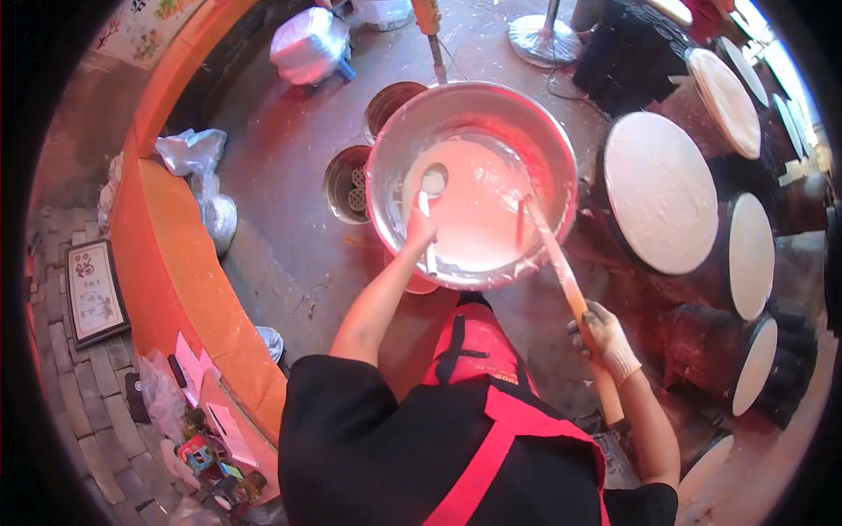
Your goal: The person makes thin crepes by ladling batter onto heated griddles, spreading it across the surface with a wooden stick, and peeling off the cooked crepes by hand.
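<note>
A large metal basin (386, 188) holds a pale liquid batter-like mix (478, 206), tinted pink by the light. My bare left hand (422, 230) is closed around the light handle of a ladle (433, 181), whose round bowl is over the left part of the mix. My right hand (605, 337), in a pale work glove, grips a long wooden stick (566, 273). The stick slants over the basin's right rim, and its far end meets the mix, where the surface is ruffled.
Several drums with round whitish tops (662, 193) stand along the right. Beyond the basin are a wrapped stool (309, 46) and a metal stand base (544, 41). Two round openings (349, 184) lie left of the basin. An orange curved counter (189, 263) borders the left.
</note>
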`<state>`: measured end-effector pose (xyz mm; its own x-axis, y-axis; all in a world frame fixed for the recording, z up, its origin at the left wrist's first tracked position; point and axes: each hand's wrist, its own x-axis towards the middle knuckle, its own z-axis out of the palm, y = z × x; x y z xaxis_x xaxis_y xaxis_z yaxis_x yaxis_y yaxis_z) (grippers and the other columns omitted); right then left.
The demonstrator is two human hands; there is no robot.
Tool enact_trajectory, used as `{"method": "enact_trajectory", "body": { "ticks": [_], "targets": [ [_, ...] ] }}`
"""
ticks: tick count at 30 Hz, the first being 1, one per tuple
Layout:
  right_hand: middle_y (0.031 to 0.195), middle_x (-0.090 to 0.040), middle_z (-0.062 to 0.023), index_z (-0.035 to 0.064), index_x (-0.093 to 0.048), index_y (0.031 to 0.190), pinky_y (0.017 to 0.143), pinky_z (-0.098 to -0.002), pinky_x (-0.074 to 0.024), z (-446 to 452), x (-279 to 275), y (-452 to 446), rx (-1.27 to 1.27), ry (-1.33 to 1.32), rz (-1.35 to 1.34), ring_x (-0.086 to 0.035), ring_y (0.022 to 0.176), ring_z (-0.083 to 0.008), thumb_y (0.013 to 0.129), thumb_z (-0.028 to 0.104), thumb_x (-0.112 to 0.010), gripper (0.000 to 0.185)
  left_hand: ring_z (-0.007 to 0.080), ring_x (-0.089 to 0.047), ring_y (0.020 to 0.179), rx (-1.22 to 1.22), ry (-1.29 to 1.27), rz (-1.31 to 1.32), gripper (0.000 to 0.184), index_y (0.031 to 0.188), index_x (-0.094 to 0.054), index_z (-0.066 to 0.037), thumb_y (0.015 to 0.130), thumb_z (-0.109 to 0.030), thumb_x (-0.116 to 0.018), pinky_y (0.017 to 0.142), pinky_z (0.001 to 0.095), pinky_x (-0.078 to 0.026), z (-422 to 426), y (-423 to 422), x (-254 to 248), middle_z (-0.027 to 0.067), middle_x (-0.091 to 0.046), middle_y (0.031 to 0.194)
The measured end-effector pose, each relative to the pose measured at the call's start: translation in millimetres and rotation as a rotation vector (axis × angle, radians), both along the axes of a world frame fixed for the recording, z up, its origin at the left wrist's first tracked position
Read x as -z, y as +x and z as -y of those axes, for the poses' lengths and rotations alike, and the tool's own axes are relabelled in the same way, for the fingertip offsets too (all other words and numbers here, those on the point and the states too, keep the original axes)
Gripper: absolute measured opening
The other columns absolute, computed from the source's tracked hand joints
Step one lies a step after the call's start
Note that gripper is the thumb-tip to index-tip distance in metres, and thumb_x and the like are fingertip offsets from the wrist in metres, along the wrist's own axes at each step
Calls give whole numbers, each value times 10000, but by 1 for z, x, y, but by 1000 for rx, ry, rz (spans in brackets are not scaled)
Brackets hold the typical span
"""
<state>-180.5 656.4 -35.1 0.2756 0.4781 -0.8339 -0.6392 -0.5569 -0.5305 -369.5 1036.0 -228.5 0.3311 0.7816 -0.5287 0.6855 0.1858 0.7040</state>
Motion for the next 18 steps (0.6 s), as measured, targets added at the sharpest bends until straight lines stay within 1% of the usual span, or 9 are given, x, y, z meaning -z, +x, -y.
{"method": "enact_trajectory", "body": {
  "ticks": [2, 3, 6, 8, 9, 11, 15, 17, 18],
  "targets": [
    [762, -601, -60, 86, -389, 1418, 438, -265, -405, -84, 27, 40, -83, -72, 135, -518, 522, -121, 1012, 214, -452, 431, 225, -587, 492, -222, 5, 34, 191, 1023, -472, 68, 881, -60, -475, 420, 364, -465, -94, 14, 43, 115, -549, 628],
    [723, -589, -48, 101, -393, 1429, 439, -264, -402, -133, 27, 58, -159, -107, 236, -506, 506, -115, 1004, 208, -463, 444, 204, -551, 473, -357, -102, 77, 115, 950, -450, 54, 863, -19, -434, 388, 350, -433, -128, 16, 68, 110, -520, 615],
    [739, -604, -20, 111, -490, 1385, 446, -243, -368, -194, 55, 122, -347, -118, 281, -499, 522, -97, 988, 161, -490, 400, 197, -526, 465, -562, -337, 361, 134, 975, -438, 48, 848, 15, -410, 372, 352, -403, -115, -5, 88, 108, -508, 611],
    [714, -560, 9, 93, -500, 1382, 429, -232, -335, -246, 88, 156, -565, 48, 365, -452, 494, -71, 989, 170, -518, 401, 222, -547, 488, -817, -423, 480, 484, 1260, -403, -14, 794, 49, -517, 377, 338, -459, -89, 1, 93, 104, -550, 808],
    [685, -532, 13, 80, -505, 1376, 416, -241, -330, -291, 64, 158, -638, -9, 320, -437, 485, -70, 999, 189, -510, 393, 222, -547, 488, -840, -422, 477, 484, 1260, -403, -14, 794, 49, -517, 377, 338, -459, -87, 8, 84, 104, -550, 808],
    [656, -514, 5, 79, -510, 1375, 420, -260, -351, -362, 54, 164, -879, -56, 360, -449, 492, -83, 993, 206, -524, 402, 200, -464, 450, -1030, -567, 487, 158, 984, -446, -11, 845, 28, -382, 372, 364, -378, -93, 23, 52, 84, -465, 659],
    [703, -583, -46, 63, -529, 1355, 490, -286, -429, -412, 84, 166, -1239, 105, 533, -478, 528, -104, 962, 178, -571, 412, 192, -442, 446, -896, -637, 614, 158, 982, -449, -30, 853, 25, -376, 375, 356, -387, -141, 38, 82, 66, -455, 681],
    [736, -573, -60, 60, -539, 1347, 533, -298, -449, -393, 77, 150, -1231, 168, 603, -483, 562, -116, 916, 30, -525, 431, 235, -572, 494, -728, -519, 324, 174, 969, -513, 37, 807, 26, -449, 371, 371, -435, -154, 48, 135, 103, -535, 636],
    [721, -534, -46, 74, -546, 1349, 515, -294, -432, -371, 94, 147, -1206, 233, 659, -466, 554, -113, 910, -6, -494, 449, 235, -572, 494, -730, -519, 325, 174, 969, -513, 37, 807, 26, -449, 371, 371, -435, -154, 47, 116, 103, -535, 636]
  ]
}}
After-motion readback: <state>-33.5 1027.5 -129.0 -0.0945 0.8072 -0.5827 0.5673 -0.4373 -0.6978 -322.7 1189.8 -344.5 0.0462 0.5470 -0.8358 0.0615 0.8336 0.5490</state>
